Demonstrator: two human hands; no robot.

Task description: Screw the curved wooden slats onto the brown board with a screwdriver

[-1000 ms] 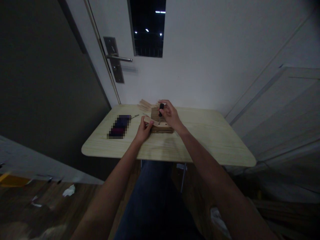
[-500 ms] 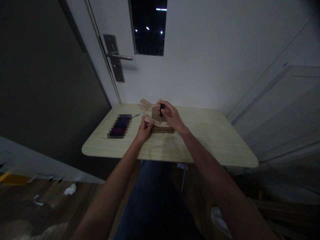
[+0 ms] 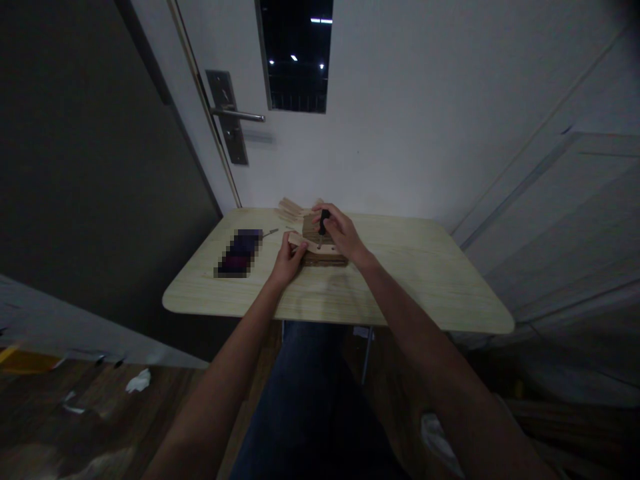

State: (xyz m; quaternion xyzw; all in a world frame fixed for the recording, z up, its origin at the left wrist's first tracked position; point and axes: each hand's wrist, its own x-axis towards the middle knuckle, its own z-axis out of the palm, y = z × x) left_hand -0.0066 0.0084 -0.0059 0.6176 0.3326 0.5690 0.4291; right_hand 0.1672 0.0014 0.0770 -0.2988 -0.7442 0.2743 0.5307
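Gripping the black-handled tool (image 3: 325, 217): your right hand (image 3: 346, 235) is curled narrow round the handle, above the brown block (image 3: 326, 262); the thin shaft runs down to a dark spot on the pale wooden strip (image 3: 313, 247).
Pale wooden strip: it lies across the brown block, its left end reaching past the block's left edge; a second dark spot shows to the right of the shaft.
Left hand (image 3: 287, 261): your thumb and fingers pinch the strip's left end, just left of the block.
Just changed: very little; both your grips are the same, the shaft stands at the same spot and the strip has not visibly slid, so the work seems steady there.
Shaft tip: whether it meets a screw or bare wood, you cannot tell.
Loose wood pieces (image 3: 290, 208): beyond the block and to its left, on the surface (image 3: 410, 280).
Blurred dark object (image 3: 240, 253): well left of the block.
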